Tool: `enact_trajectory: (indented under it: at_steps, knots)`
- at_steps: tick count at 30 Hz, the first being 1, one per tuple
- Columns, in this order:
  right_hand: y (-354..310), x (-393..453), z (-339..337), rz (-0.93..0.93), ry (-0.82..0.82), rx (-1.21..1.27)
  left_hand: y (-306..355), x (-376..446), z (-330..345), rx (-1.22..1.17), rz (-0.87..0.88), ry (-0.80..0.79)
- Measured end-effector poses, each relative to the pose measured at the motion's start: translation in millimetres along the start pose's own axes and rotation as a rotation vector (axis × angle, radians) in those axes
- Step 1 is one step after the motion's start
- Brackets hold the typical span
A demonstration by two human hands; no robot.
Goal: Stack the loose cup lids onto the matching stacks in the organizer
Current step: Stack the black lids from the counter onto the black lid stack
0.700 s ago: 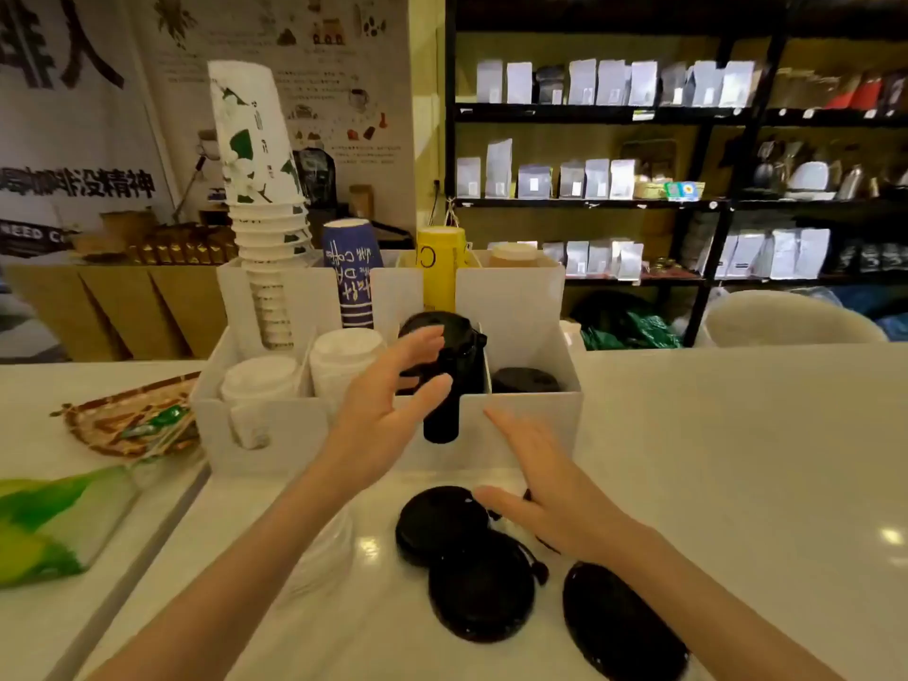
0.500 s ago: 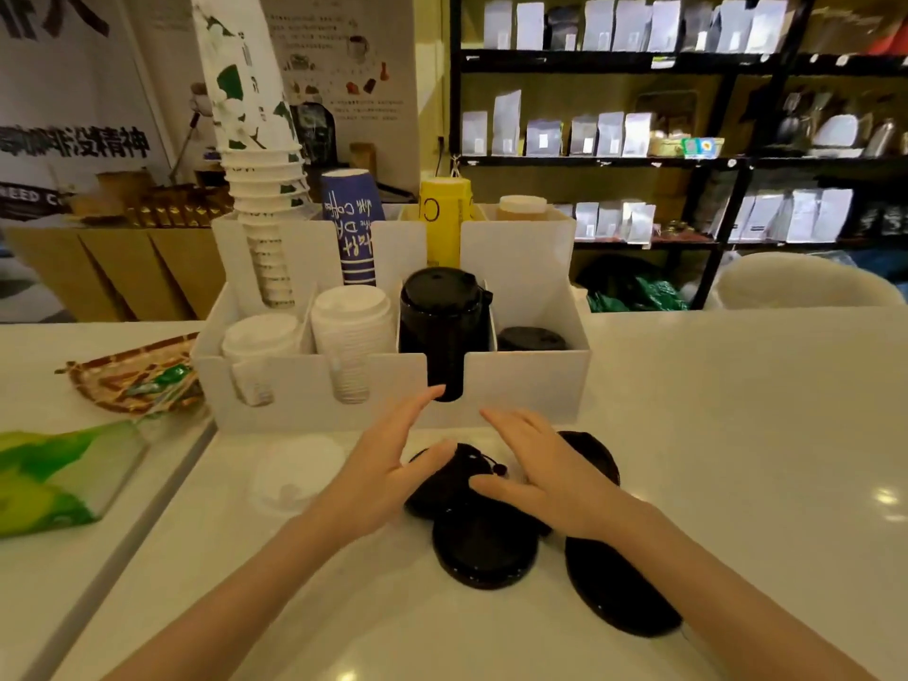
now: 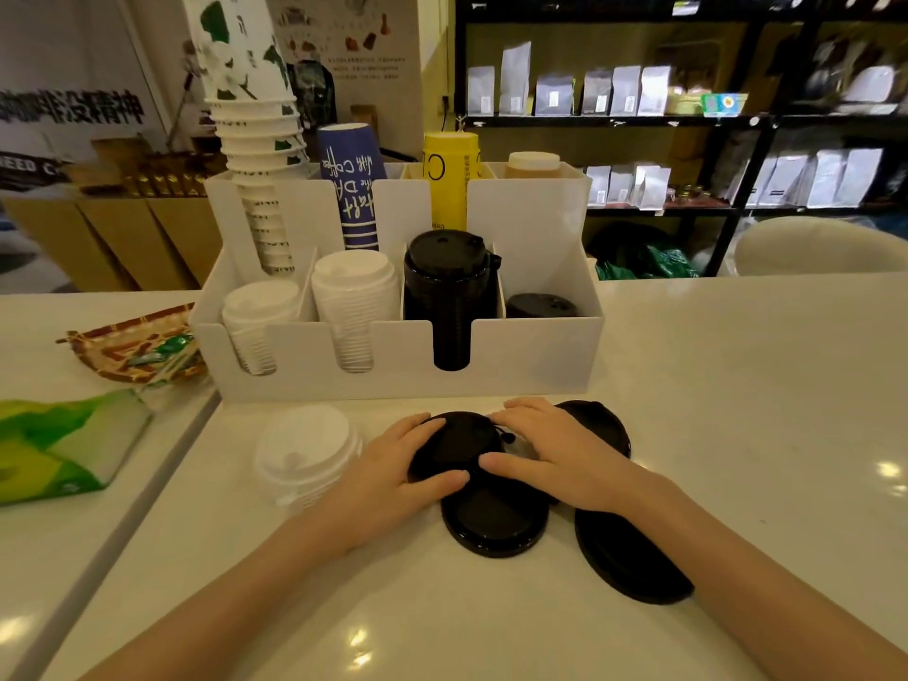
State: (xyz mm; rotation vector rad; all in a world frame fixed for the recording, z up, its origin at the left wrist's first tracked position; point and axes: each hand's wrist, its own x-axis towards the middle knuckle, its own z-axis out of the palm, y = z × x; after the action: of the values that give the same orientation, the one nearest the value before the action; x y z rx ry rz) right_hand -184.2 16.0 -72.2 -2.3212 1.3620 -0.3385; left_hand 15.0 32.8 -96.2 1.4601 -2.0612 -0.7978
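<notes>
Several loose black lids lie on the white counter in front of the white organizer [image 3: 535,356]. My left hand [image 3: 393,464] and my right hand [image 3: 555,449] both close around one black lid [image 3: 457,444] from either side. Another black lid [image 3: 496,523] lies just below it, one [image 3: 624,557] at the right, and one [image 3: 599,420] peeks out behind my right hand. A small pile of loose white lids [image 3: 304,449] sits to the left. In the organizer stand two white lid stacks [image 3: 354,297], a tall black lid stack [image 3: 449,287] and a low black stack [image 3: 540,304].
Paper cup stacks [image 3: 255,140] rise from the organizer's back row, with a blue cup [image 3: 351,184] and a yellow cup [image 3: 449,179]. A woven tray [image 3: 132,346] and a green packet [image 3: 59,444] lie at the left. Dark shelves stand behind the counter.
My left hand came down from the tall black stack to the counter. Both hands have closed in on one loose black lid. The view has tilted downward.
</notes>
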Motion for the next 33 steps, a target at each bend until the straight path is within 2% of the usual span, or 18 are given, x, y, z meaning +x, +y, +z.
enact_trajectory:
  at_steps: [7, 16, 21, 26, 33]
  knots:
    - [-6, 10, -35, -0.010, 0.080, 0.389, 29, 13, -37, -0.105, 0.088, 0.198]
    - [-25, 43, -92, -0.128, 0.435, 0.322, 59, 58, -96, -0.124, 0.277, 0.332]
    - [-19, 70, -93, -0.174, 0.550, 0.370, 58, 86, -105, -0.159, 0.304, 0.398]
    - [-13, 95, -86, -0.167, 0.544, 0.413, 53, 109, -91, -0.091, 0.259, 0.532]
    - [-5, 105, -83, -0.129, 0.491, 0.370, 45, 122, -84, 0.010, 0.235, 0.520]
